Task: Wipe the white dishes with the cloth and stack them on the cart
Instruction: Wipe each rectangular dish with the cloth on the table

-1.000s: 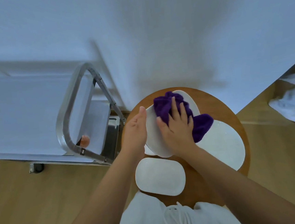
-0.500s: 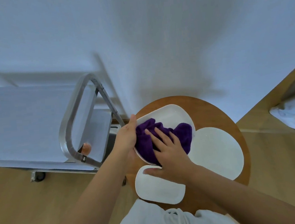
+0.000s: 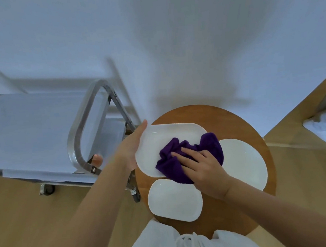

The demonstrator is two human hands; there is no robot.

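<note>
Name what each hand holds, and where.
Left hand holds the white dish by its left edge; right hand presses the purple cloth onto it.

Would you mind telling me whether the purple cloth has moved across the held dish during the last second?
Yes: the purple cloth slid from the held dish's far end toward its near end.

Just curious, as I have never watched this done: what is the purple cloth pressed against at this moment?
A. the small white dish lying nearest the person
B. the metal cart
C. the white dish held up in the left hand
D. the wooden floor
C: the right hand presses the purple cloth onto the white dish that the left hand holds at its edge.
</note>
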